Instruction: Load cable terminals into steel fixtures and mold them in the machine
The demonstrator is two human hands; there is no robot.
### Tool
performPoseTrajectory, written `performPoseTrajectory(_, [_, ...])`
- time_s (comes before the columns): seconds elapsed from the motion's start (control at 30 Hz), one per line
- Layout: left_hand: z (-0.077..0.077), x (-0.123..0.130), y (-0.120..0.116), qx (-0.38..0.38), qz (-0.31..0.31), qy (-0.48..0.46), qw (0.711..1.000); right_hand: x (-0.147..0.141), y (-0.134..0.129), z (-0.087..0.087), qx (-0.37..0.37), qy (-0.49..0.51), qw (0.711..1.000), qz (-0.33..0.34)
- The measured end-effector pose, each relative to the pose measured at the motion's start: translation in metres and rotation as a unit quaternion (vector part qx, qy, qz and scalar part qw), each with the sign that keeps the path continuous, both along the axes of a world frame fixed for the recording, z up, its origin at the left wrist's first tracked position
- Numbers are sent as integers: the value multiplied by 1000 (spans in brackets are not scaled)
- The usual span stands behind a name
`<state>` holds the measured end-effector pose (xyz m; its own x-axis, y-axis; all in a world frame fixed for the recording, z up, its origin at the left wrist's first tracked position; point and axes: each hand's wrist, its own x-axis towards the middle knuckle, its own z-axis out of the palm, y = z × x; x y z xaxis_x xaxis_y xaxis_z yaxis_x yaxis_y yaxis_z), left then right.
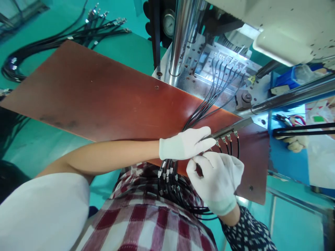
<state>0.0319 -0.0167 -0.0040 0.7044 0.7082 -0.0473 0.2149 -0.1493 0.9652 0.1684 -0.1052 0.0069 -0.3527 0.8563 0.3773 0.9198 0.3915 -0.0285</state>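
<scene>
My left hand (185, 143), in a white glove, grips the near end of a long metal bar (231, 128), with thumb and fingers on either side of it. Several black cables with metal connectors (229, 138) stick out along the bar's lower edge. Right beside it, my right hand (216, 179), also gloved, is closed in a pinch just below the bar; whatever lies between its fingertips is hidden. Behind my left hand a bundle of black cables (202, 111) runs up to a metal fixture. Loose cable ends with metal plugs (167, 172) hang over my lap.
A reddish-brown board (117, 94) spans the work area. Behind it stands a press with steel columns (180, 38) and a lit fixture plate (201, 75). More black cables (39, 45) lie at upper left. Pliers (290, 120) and a blue bin (286, 80) sit at right.
</scene>
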Motion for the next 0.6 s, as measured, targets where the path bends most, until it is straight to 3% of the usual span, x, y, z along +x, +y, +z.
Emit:
performPoseTrajectory(0.13, [-2, 1, -2, 51, -14, 13, 999, 11, 1, 5, -20, 38, 999, 7])
performPoseTrajectory(0.23, [0, 6, -3, 5, 14, 61, 998, 51, 23, 18, -18, 53, 997, 45])
performPoseTrajectory(0.3, [2, 13, -2, -11, 25, 114, 993, 85, 45, 25, 17, -25, 1000, 7])
performPoseTrajectory(0.33, [2, 18, -1, -7, 25, 142, 990, 100, 57, 26, 2, -81, 996, 20])
performPoseTrajectory(0.43, [2, 33, 5, 46, 19, 211, 976, 129, 88, 24, -82, -151, 981, 89])
performPoseTrajectory(0.6, [-4, 50, 16, 123, 10, 284, 951, 138, 117, 9, -149, -164, 967, 128])
